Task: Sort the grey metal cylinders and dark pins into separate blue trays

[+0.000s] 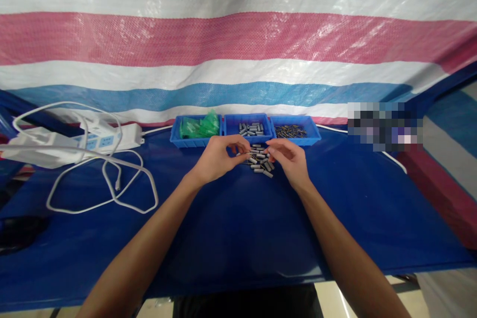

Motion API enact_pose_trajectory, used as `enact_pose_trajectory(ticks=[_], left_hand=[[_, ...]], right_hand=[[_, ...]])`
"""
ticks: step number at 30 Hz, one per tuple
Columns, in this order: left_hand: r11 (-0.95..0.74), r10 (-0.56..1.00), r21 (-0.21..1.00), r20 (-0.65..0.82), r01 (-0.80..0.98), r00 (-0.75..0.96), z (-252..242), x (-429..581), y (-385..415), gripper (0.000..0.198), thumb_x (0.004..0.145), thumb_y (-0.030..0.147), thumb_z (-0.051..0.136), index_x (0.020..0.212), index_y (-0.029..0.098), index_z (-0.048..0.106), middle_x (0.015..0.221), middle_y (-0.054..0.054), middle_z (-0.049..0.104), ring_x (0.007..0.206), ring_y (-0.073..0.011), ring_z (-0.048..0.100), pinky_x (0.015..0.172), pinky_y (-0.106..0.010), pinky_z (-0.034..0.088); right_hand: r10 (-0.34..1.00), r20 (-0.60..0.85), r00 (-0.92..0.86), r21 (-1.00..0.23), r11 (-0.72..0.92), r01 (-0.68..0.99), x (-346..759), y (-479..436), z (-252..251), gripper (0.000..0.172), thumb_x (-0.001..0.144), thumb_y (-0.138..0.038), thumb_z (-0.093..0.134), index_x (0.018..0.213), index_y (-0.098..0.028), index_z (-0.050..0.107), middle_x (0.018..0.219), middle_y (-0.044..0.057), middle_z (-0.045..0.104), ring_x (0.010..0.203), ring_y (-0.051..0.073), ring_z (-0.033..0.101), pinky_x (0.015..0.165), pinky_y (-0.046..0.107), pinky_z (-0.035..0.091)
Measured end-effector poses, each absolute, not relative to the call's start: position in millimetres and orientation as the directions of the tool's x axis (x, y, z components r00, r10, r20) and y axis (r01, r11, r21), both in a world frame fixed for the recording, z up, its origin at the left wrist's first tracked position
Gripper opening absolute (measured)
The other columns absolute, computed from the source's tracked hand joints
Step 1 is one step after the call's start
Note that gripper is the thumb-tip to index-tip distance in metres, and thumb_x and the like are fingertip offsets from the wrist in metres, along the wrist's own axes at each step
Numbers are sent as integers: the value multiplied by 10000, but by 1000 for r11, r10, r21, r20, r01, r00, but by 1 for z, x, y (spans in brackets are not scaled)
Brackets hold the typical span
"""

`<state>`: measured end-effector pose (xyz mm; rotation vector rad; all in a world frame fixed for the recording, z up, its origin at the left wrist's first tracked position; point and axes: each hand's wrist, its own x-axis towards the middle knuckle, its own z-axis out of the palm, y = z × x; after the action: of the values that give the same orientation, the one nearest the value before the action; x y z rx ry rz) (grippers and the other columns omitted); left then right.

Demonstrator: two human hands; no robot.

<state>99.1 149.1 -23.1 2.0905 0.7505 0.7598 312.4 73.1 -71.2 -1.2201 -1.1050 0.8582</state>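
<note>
Small grey metal cylinders [257, 170] lie in a loose pile on the blue table, between my two hands. At the pile's left side, my left hand [219, 159] is closed in a pinch, thumb against fingers. A thin metallic piece shows at those fingertips, too small to name. My right hand [288, 159] is likewise pinched at the pile's right side; what its fingertips hold is too small to make out. Just behind the pile, a blue bin [248, 116] contains more grey cylinders. To its right, another blue bin [316, 131] holds many thin brass-and-dark pins or screws [290, 131].
A third blue bin [177, 131] at the left holds green plastic bags [203, 125]. White power strips [128, 136] and a looped white cable [152, 184] occupy the table's left. A dark object [20, 232] sits at the left edge. Striped sheeting [223, 39] hangs behind.
</note>
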Motion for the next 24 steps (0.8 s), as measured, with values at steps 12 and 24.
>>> enact_pose_trajectory(ticks=[12, 24], left_hand=[[-405, 743, 887, 177, 222, 645, -24, 100, 148, 209, 980, 359, 621, 1108, 196, 651, 771, -7, 757, 719, -167, 742, 699, -251, 552], [-412, 767, 891, 227, 190, 600, -31, 101, 150, 275, 839, 242, 788, 1091, 176, 700, 880, -50, 813, 820, -206, 778, 835, -318, 596]], right_hand=[[977, 123, 175, -991, 131, -36, 312, 71, -74, 322, 799, -422, 846, 1053, -244, 760, 842, 23, 780, 680, 171, 696, 640, 308, 576], [994, 50, 98, -984, 66, -168, 313, 73, -76, 351, 705, -368, 933, 1002, -238, 799, 829, 31, 799, 634, 151, 674, 600, 282, 544]])
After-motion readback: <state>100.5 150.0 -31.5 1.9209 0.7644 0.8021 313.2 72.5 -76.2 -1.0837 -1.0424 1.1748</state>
